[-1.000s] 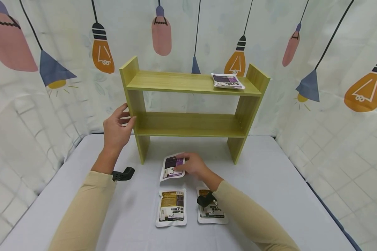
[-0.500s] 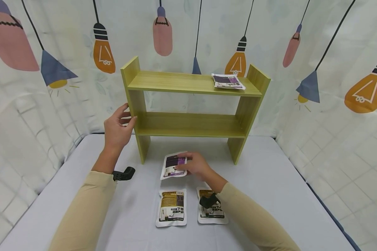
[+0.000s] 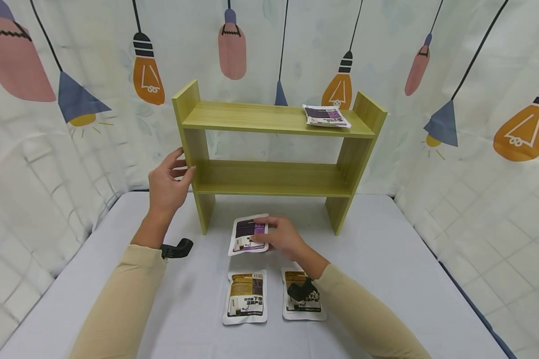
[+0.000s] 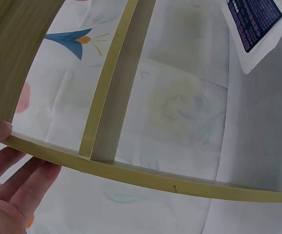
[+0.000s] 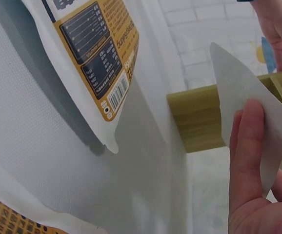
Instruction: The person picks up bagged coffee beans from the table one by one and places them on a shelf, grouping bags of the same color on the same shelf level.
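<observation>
My left hand [image 3: 167,187] grips the left side panel of a yellow-green wooden shelf [image 3: 269,177]. In the left wrist view its thumb lies inside the panel [image 4: 175,187] and the fingers outside. With my right hand [image 3: 282,238] I pinch a white pouch [image 3: 247,235] with a dark and purple label at its right edge, above the table before the shelf. The right wrist view shows this pouch's plain white back [image 5: 251,105], with fingers against it. On the table beneath lie a brown-labelled pouch [image 3: 245,298] and, partly behind my right wrist, another brown-labelled pouch [image 3: 302,309].
Several purple-labelled pouches [image 3: 325,116] lie stacked at the right end of the shelf's top board. The shelf stands at the far end of a white-covered table [image 3: 197,319]. Curtains [image 3: 269,60] printed with lamps hang behind and on both sides.
My right hand has shifted slightly to the right, and the pouch it holds has tilted a little. The left hand stays on the shelf's side panel.
</observation>
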The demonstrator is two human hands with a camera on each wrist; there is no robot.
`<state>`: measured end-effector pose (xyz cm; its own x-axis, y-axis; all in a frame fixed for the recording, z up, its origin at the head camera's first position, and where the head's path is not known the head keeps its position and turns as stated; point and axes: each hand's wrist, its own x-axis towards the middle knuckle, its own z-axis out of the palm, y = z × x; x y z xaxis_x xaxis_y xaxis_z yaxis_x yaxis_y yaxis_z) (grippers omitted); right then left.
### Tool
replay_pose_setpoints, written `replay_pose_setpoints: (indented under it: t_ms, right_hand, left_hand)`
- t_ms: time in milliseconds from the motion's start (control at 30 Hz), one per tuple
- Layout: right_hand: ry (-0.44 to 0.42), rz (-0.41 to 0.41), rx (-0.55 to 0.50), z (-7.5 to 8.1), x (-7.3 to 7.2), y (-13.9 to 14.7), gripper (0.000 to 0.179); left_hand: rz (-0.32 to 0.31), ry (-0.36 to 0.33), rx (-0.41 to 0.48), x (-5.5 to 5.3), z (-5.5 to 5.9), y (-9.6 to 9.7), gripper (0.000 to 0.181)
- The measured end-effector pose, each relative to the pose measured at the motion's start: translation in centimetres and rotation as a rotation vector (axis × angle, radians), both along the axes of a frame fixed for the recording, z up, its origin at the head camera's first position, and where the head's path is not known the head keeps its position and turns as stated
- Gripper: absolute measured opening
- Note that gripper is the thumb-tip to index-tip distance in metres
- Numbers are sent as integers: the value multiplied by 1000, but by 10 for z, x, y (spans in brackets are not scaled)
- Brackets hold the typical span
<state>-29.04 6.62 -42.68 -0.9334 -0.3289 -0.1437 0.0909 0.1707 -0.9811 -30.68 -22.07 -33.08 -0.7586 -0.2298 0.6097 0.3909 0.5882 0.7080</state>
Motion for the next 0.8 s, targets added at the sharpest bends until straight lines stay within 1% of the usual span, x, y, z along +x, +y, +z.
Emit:
replay_pose_setpoints:
  t_ms: [100, 300, 533, 800]
  right_hand:
    - [-8, -1, -10, 3, 3, 0, 50]
    - [4, 11, -34, 9, 8, -1, 51]
    - [15, 7, -38, 17, 14, 1, 49]
    - [-5, 34, -64, 27, 19, 4, 52]
  left_hand:
    - [-1, 2, -2, 0, 0, -1, 52]
    - [-5, 5, -10, 0, 0, -2, 52]
    - [-14, 8, -6, 0, 0, -2, 51]
    - [-20, -6, 1, 2, 1, -1, 52]
